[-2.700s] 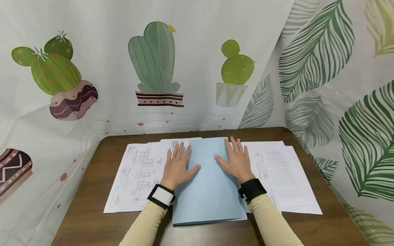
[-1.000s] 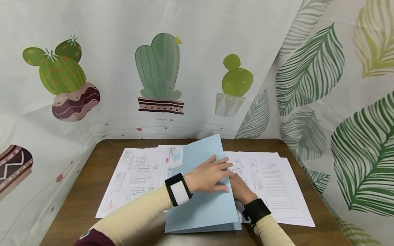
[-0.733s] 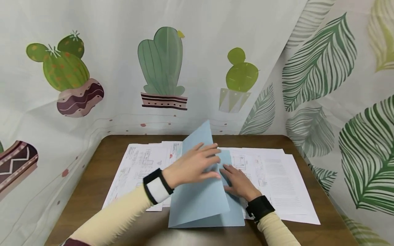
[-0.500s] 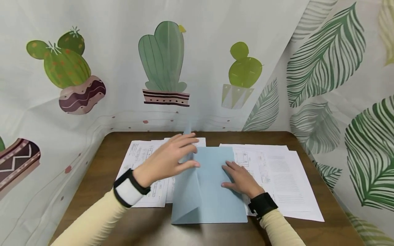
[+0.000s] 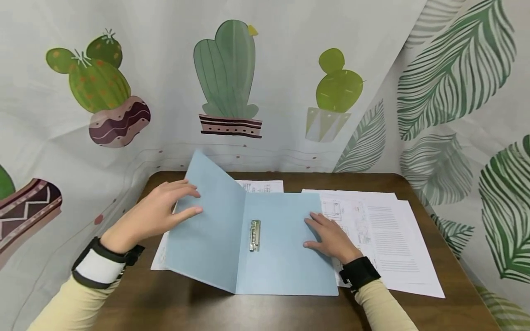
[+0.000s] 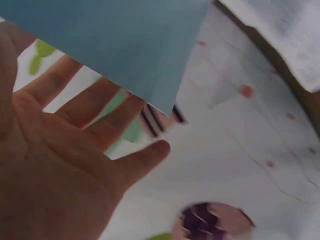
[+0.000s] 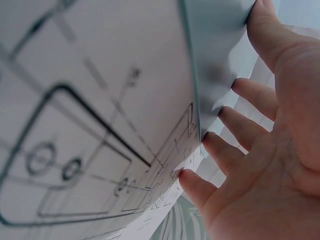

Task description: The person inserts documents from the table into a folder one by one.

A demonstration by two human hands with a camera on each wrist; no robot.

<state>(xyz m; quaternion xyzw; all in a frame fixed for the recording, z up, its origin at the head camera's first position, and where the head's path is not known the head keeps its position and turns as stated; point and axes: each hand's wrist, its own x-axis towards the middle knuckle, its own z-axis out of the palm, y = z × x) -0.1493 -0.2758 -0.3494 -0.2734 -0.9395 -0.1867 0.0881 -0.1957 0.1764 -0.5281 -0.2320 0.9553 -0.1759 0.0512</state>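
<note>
A light blue folder (image 5: 285, 271) lies spread on the table, its right leaf flat and its left cover (image 5: 207, 220) tilted up. A metal lever clip (image 5: 255, 235) is fixed beside the fold on the right leaf. My left hand (image 5: 155, 214) has its extended fingers against the inner face of the cover near its outer edge; in the left wrist view the cover's corner (image 6: 150, 60) hides some fingertips. My right hand (image 5: 333, 239) rests with spread fingers on the right leaf's edge, its fingertips (image 7: 207, 137) touching the blue sheet.
Printed sheets and drawings (image 5: 397, 239) fan out right of the folder. More paper (image 5: 265, 186) shows behind it, and a corner pokes out under the left cover. The brown wooden table (image 5: 290, 315) backs onto a cactus-print curtain (image 5: 281, 92).
The folder was closed under both hands. My left hand has swung the cover up and over leftward, revealing the clip inside. My right hand has settled on the right leaf.
</note>
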